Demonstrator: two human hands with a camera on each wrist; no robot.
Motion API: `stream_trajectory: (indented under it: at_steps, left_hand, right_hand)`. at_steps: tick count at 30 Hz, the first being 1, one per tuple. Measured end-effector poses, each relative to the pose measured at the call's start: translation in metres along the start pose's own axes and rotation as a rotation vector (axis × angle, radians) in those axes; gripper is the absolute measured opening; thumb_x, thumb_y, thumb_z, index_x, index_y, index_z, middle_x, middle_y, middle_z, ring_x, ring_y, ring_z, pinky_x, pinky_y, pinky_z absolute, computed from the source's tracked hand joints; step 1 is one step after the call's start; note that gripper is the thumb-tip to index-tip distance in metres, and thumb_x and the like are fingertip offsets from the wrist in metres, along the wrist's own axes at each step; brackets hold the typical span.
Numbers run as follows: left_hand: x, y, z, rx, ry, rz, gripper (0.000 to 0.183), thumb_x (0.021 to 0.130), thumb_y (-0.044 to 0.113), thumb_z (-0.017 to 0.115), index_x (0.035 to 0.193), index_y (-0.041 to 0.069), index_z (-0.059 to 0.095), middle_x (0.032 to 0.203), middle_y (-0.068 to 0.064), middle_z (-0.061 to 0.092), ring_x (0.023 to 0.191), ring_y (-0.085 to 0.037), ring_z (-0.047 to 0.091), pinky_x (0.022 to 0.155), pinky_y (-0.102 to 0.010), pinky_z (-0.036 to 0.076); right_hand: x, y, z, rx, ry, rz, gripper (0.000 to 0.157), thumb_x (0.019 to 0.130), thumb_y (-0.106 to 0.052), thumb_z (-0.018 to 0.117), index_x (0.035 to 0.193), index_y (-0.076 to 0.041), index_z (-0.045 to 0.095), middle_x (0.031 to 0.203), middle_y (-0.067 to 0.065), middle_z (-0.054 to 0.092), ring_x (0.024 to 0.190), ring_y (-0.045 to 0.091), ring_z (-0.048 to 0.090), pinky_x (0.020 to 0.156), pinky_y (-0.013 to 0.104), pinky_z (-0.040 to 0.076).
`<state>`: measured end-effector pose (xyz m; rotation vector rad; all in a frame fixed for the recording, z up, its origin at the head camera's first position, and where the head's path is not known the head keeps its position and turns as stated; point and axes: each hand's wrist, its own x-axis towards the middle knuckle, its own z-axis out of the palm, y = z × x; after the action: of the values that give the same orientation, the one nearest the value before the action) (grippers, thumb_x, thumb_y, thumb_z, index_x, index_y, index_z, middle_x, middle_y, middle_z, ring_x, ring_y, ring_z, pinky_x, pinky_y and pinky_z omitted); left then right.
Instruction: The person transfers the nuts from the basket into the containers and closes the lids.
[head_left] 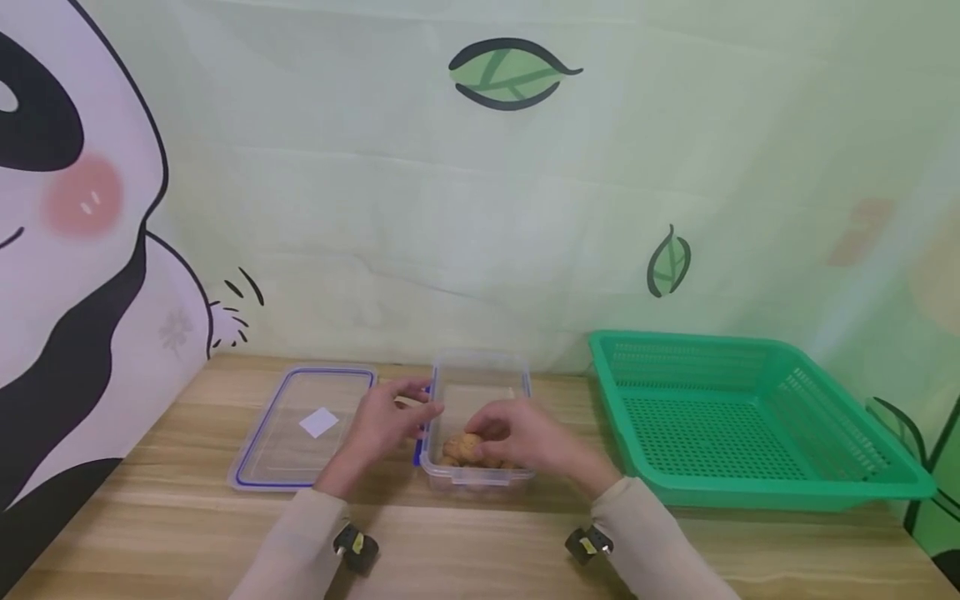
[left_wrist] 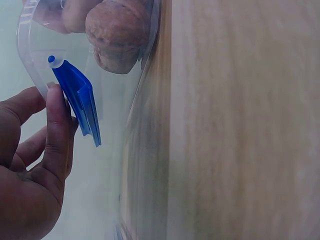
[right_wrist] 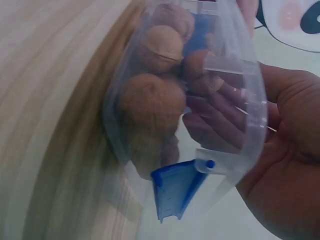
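Observation:
A clear plastic food box (head_left: 480, 477) with blue side latches stands on the table, and several walnuts (head_left: 453, 452) lie at its near end. At the box's left rim, my left hand (head_left: 382, 421) pinches the edge between thumb and fingers, beside a hanging blue latch (left_wrist: 80, 100). My right hand (head_left: 536, 437) reaches over the right wall into the box, its thumb and fingers around a walnut (head_left: 470, 447). Through the clear wall in the right wrist view, more walnuts (right_wrist: 152, 102) show below the fingers (right_wrist: 215, 117).
Left of the box lies its flat clear lid (head_left: 258, 450) with a blue seal and a white label (head_left: 318, 422). A large green plastic basket (head_left: 750, 492) stands to the right. Behind the wooden table (head_left: 450, 550) hangs a printed cloth (head_left: 375, 208).

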<state>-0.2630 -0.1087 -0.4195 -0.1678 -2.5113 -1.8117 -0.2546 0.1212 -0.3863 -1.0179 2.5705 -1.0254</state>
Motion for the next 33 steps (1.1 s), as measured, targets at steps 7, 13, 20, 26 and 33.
stream_trajectory:
  at_steps: [7,13,20,26,33]
  left_hand:
    - [0.000,0.000,0.000,0.005,0.001,0.003,0.048,0.084,0.015,0.076,0.128,0.003,0.060,0.105,-0.012,0.065,0.067,-0.020,0.067,0.063,-0.038,0.061]
    - [0.000,-0.001,0.000,0.005,0.004,0.010,0.048,0.084,0.014,0.077,0.128,0.002,0.060,0.104,-0.012,0.066,0.066,-0.019,0.067,0.062,-0.038,0.061]
    - [0.001,0.000,0.000,0.005,-0.001,0.004,0.049,0.084,0.015,0.077,0.128,0.003,0.060,0.105,-0.012,0.066,0.066,-0.020,0.067,0.062,-0.038,0.061]
    - [0.000,0.001,0.000,-0.001,-0.002,-0.004,0.049,0.084,0.013,0.077,0.128,0.004,0.060,0.106,-0.012,0.066,0.067,-0.020,0.067,0.062,-0.037,0.061]
    - [-0.002,0.003,-0.003,0.003,-0.008,-0.014,0.049,0.084,0.015,0.076,0.129,0.005,0.060,0.108,-0.013,0.065,0.066,-0.021,0.068,0.062,-0.040,0.061]
  right_hand:
    - [0.002,-0.002,0.006,-0.014,-0.004,0.000,0.021,0.085,-0.011,0.075,0.106,-0.011,0.071,0.101,-0.004,0.071,0.093,0.008,0.065,0.086,0.028,0.054]
    - [0.002,-0.002,0.009,-0.038,0.007,-0.010,0.023,0.084,-0.008,0.075,0.107,-0.009,0.071,0.101,-0.001,0.071,0.094,0.010,0.065,0.086,0.029,0.055]
    - [0.003,-0.002,0.012,-0.119,0.033,-0.038,0.026,0.083,-0.009,0.076,0.107,-0.005,0.070,0.103,0.003,0.071,0.094,0.014,0.066,0.085,0.028,0.055]
    - [0.001,0.000,0.008,0.005,0.049,0.013,0.028,0.085,-0.012,0.075,0.111,-0.006,0.069,0.107,0.007,0.070,0.100,0.024,0.066,0.090,0.037,0.054]
    - [0.000,0.000,0.003,0.119,0.081,0.073,0.033,0.088,-0.020,0.073,0.117,-0.008,0.067,0.113,0.007,0.068,0.103,0.018,0.064,0.093,0.035,0.053]
